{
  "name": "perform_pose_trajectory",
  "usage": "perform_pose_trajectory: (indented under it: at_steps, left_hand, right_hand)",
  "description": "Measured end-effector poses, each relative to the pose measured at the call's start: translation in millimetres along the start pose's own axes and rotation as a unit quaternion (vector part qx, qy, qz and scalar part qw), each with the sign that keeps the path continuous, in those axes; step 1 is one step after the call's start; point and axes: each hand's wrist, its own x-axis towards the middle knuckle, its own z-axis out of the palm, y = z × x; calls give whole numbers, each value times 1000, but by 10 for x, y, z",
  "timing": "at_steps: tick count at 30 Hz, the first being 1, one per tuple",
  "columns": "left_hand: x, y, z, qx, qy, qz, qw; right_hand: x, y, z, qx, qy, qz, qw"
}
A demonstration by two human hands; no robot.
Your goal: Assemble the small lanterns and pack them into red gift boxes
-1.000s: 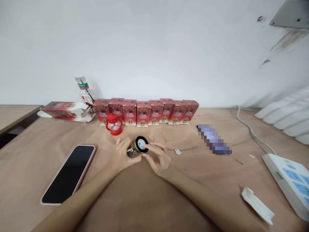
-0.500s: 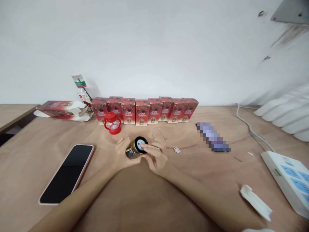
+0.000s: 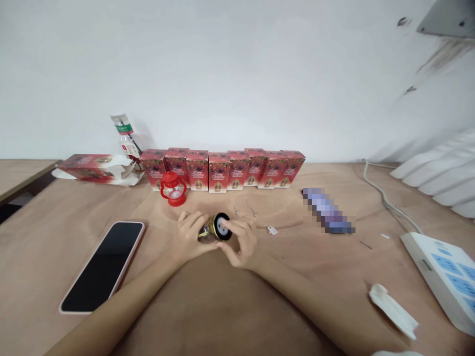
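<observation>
A small black-and-gold lantern [image 3: 209,231] lies tipped on its side between my hands, its round black base with a pale centre facing me. My left hand [image 3: 188,233] is closed around the lantern's body. On the other side, my right hand [image 3: 242,243] has its fingertips on the base and its thumb at the lower rim. Behind my left hand stands a red lantern [image 3: 174,197], upright. Thin wire handles [image 3: 245,206] lie beyond my right hand, and a small white tag [image 3: 272,230] is to their right.
Several red printed boxes [image 3: 218,173] stand in a row near the wall. An opened box [image 3: 92,168] and a bottle [image 3: 124,129] are back left. A phone [image 3: 104,267] lies left. At right are a blurred-out object [image 3: 328,210], a power strip [image 3: 441,277] and crumpled tissue [image 3: 393,309].
The lantern has turned slightly and shifted a little right, its base now angled more to the right. My left fingers have closed further over it. My right fingers have shifted on the base.
</observation>
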Motion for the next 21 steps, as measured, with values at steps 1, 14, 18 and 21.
perform_pose_trajectory:
  at_steps: [1, 14, 18, 21]
  left_hand:
    - [-6, -3, 9, 1, 0, 10, 1000]
    - [-33, -9, 19, 2, 31, -46, 998]
    - [-47, -25, 42, -19, 64, -64, 996]
    - [-64, -41, 50, -34, 48, -75, 995]
  right_hand:
    - [0, 2, 4, -3, -4, 3, 1000]
    - [51, 7, 24, -10, 14, 25, 1000]
    - [29, 22, 30, -22, 1, 52, 998]
    - [16, 41, 46, -8, -8, 75, 997]
